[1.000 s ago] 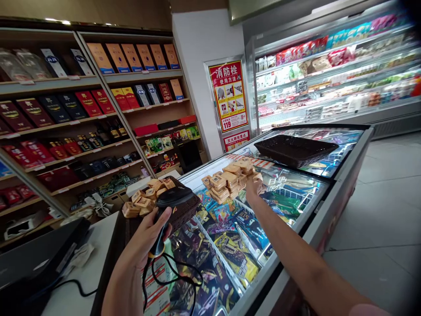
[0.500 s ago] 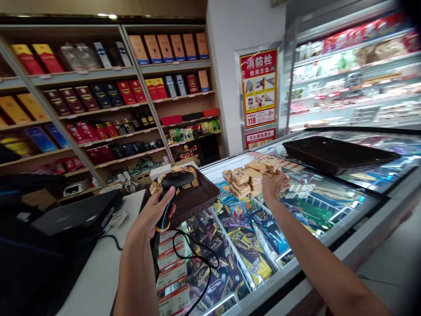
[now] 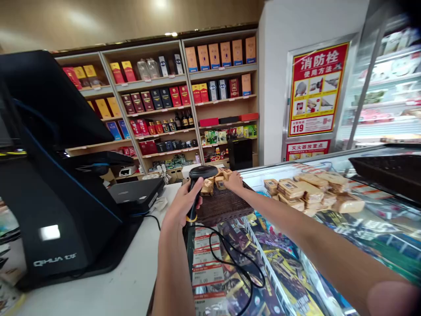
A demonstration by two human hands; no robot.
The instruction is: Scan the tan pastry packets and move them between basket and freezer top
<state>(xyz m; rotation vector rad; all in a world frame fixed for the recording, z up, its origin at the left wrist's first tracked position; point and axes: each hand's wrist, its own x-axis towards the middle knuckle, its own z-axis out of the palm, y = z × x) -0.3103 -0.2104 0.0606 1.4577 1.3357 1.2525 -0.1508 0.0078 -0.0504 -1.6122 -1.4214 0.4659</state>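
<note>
Right hand (image 3: 234, 181) had moved off the stacked packets (image 3: 312, 191) on the freezer (image 3: 205, 272) and across to the woven basket (image 3: 226, 208) beside the counter (image 3: 131, 267) in the half second since the last frame. My remote view had swung leftward with it, so that the black terminal (image 3: 59, 166) now filled the left side and the dark tray (image 3: 388, 173) was cut off by the right edge.

Through the head camera I saw the right hand's fingers bent down at the far side of the loose packets (image 3: 219, 181) lying in that basket. They seemed to touch there, but I could not tell whether they had closed on a packet or had just let one go.

Left hand stayed wrapped firmly round the handle of the scanner (image 3: 197, 193), its head above the basket's left part, partly hiding the packets behind it.

What the shift meant, as I judged it, was that both hands were now working at the one basket, with the scanner near the packets there, while the stack lay on the glass with neither hand on it.
</note>
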